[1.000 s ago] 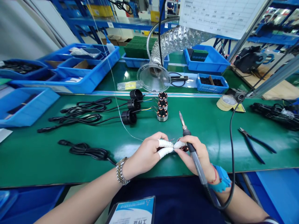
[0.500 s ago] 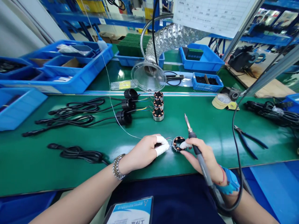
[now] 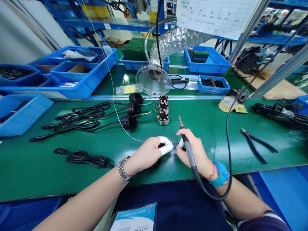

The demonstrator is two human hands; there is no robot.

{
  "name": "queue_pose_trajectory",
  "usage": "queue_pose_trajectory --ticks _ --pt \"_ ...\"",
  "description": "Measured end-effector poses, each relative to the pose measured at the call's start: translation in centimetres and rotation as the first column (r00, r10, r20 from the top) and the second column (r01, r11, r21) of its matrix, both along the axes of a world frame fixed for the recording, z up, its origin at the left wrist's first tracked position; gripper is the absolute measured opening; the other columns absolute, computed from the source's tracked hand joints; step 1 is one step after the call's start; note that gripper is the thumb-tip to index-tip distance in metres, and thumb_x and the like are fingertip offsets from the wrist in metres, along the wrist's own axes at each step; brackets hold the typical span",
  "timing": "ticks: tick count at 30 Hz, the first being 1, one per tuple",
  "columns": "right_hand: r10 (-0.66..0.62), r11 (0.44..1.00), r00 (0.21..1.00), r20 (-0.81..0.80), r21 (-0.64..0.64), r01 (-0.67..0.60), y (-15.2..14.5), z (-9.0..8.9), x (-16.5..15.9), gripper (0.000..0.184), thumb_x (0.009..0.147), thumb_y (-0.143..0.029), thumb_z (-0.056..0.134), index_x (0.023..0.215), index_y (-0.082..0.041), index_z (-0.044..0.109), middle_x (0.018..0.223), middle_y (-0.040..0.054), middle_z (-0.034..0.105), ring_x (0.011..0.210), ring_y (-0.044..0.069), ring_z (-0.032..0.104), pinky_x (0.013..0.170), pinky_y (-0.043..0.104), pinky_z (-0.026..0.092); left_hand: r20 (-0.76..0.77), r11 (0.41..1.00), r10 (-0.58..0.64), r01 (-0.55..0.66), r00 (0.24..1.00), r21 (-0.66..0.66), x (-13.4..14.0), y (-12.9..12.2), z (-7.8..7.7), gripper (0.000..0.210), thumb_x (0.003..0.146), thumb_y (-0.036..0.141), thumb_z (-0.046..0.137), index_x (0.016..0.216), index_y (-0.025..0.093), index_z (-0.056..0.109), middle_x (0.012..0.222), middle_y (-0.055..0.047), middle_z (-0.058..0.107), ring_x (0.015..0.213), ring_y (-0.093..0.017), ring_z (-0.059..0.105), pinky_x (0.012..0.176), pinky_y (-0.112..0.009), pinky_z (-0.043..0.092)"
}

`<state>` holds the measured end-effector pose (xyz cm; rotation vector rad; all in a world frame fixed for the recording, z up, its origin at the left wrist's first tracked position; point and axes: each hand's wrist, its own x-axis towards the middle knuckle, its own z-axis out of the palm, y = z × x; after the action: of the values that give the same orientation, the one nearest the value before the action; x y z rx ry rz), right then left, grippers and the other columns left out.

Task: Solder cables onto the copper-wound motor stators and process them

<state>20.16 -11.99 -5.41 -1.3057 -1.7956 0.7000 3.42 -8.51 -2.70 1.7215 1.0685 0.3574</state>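
My left hand (image 3: 150, 150), with white covers on thumb and forefinger, is closed in a pinch over thin wires. A strand of solder wire (image 3: 125, 131) runs down from above into this hand. Under its palm a dark round part (image 3: 155, 165) is mostly hidden. My right hand (image 3: 194, 149) is closed around a soldering iron (image 3: 189, 150), whose tip points up and away. The right fingertips meet a thin wire close to the left fingertips. Behind them the ring-shaped wound core is nearly all hidden. Three copper-wound cores (image 3: 163, 118) stand beyond, wired to black caps (image 3: 128, 122).
Coiled black cables (image 3: 86, 158) lie at the left. Cutting pliers (image 3: 256, 144) rest at the right, near a yellowish round tin (image 3: 227, 104). A clear fume funnel (image 3: 154, 80) hangs at the back among blue bins (image 3: 207, 59). The iron's cord (image 3: 228, 141) loops past my right wrist.
My right hand has moved left with the soldering iron, its fingertips now close to my left ones. The wound core between its fingers has gone mostly out of sight.
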Motion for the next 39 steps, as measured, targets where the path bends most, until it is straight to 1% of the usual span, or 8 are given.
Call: queue_pose_trajectory --ticks 3,7,12,17,22,28,34,39 --pt "-0.016 0.998 0.999 -0.038 -0.061 0.014 -0.2 0.1 -0.4 0.044 0.065 -0.006 0.046 0.105 -0.024 0.040 0.061 -0.0080 0.048 0.049 0.008 0.047 0.052 0.019 0.041 -0.012 1.000 -0.011 0.011 1.000 -0.007 0.1 0.0 0.1 0.022 0.078 0.035 0.047 0.071 0.016 0.055 0.072 0.001 0.057 0.068 -0.013 0.049 0.066 -0.024 0.037" --pt "0.015 0.998 1.000 0.013 -0.063 -0.014 -1.3 0.8 0.7 0.044 0.067 -0.011 0.056 0.106 -0.022 0.041 0.077 -0.0023 0.056 0.067 0.011 0.054 0.066 0.024 0.045 -0.055 0.999 -0.023 0.021 0.998 -0.040 0.2 0.1 0.3 0.022 0.077 0.035 0.047 0.069 0.016 0.055 0.068 0.001 0.055 0.065 -0.013 0.048 0.063 -0.025 0.036" --pt "-0.086 0.988 0.996 0.017 0.132 0.083 -3.2 2.0 3.4 0.018 0.077 -0.016 0.055 0.094 -0.022 0.052 0.078 0.0001 0.060 0.068 0.010 0.056 0.067 0.023 0.046 -0.104 0.998 -0.033 0.028 0.994 -0.051 0.3 -0.1 0.6 0.020 0.077 0.032 0.047 0.070 0.016 0.057 0.075 0.000 0.058 0.068 -0.014 0.050 0.064 -0.025 0.036" --pt "0.021 0.949 0.996 0.091 0.311 -0.049 -4.5 2.8 5.8 0.032 0.079 -0.022 0.055 0.111 -0.020 0.054 0.076 0.0035 0.060 0.067 0.014 0.055 0.058 0.027 0.046 -0.131 0.997 -0.079 0.080 0.988 0.001 0.7 -0.7 0.6 0.020 0.078 0.028 0.046 0.068 0.016 0.058 0.075 0.000 0.058 0.066 -0.013 0.049 0.062 -0.024 0.035" --pt "0.023 0.953 0.997 0.070 0.299 -0.044 -3.6 0.9 7.1 0.030 0.081 -0.019 0.052 0.111 -0.022 0.052 0.087 0.0053 0.064 0.083 0.017 0.059 0.075 0.032 0.049 -0.140 0.994 -0.094 0.100 0.986 0.034 0.8 -0.8 0.3 0.022 0.079 0.028 0.044 0.069 0.016 0.059 0.076 0.000 0.058 0.067 -0.013 0.050 0.063 -0.024 0.035" --pt "0.163 0.986 0.973 0.162 0.016 -0.168 -1.5 -2.1 6.6 0.042 0.074 -0.028 0.063 0.111 -0.021 0.045 0.115 0.0088 0.056 0.101 0.019 0.056 0.087 0.033 0.046 -0.112 0.998 -0.067 0.065 0.991 -0.026 0.8 -0.6 0.7 0.020 0.078 0.029 0.046 0.072 0.016 0.060 0.080 0.000 0.059 0.071 -0.014 0.052 0.066 -0.025 0.037" --pt "0.006 0.996 0.991 0.130 0.088 -0.017 -1.1 -3.7 4.1 0.037 0.076 -0.027 0.060 0.110 -0.021 0.046 0.106 0.0077 0.058 0.095 0.019 0.057 0.085 0.034 0.047 -0.111 0.998 -0.040 0.044 0.993 0.035 1.1 -0.7 0.4 0.021 0.077 0.028 0.044 0.068 0.016 0.058 0.076 -0.001 0.058 0.069 -0.014 0.051 0.065 -0.026 0.036" --pt "0.009 0.995 0.992 0.123 0.096 -0.020 -0.6 -3.9 3.8 0.037 0.076 -0.028 0.060 0.110 -0.022 0.046 0.106 0.0074 0.057 0.096 0.020 0.056 0.086 0.035 0.046 -0.106 0.997 -0.009 0.018 0.994 0.075 1.2 -0.1 0.1 0.019 0.077 0.027 0.045 0.068 0.016 0.057 0.075 0.000 0.057 0.068 -0.014 0.051 0.064 -0.026 0.036"
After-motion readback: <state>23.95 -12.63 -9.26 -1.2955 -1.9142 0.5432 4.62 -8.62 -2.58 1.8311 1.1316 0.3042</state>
